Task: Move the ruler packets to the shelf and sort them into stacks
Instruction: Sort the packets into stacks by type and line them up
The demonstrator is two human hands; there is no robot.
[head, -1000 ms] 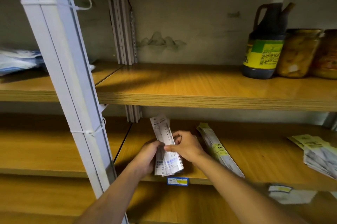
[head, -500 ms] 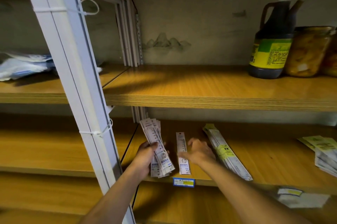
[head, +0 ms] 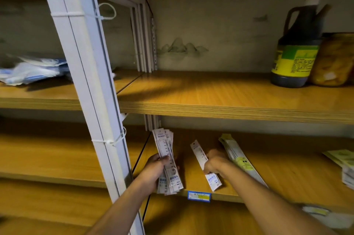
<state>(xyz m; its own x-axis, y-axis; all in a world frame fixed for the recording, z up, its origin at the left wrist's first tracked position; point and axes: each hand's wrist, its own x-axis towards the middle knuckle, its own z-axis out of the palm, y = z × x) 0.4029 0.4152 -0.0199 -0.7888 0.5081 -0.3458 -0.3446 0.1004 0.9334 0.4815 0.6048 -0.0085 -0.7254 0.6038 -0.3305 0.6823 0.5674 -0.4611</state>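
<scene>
My left hand (head: 156,169) grips a fanned bundle of white ruler packets (head: 166,150) over the left end of the lower wooden shelf (head: 277,183). A single white ruler packet (head: 200,155) lies on that shelf to the right of the bundle. My right hand (head: 215,161) rests on its middle with fingers curled over it. Just right of that hand lies a stack of longer packets with yellow labels (head: 239,156), angled toward the shelf's front edge.
A white metal upright (head: 86,74) with cable ties stands left of my left arm. More yellow-topped packets (head: 342,164) lie at the shelf's far right. A dark sauce jug (head: 297,47) and a jar (head: 335,58) stand on the upper shelf. Blue-white bags (head: 32,70) lie upper left.
My right hand took one packet off the bundle, carried it right and laid it on the shelf. The left hand keeps hold of the bundle. The camera shifted slightly left.
</scene>
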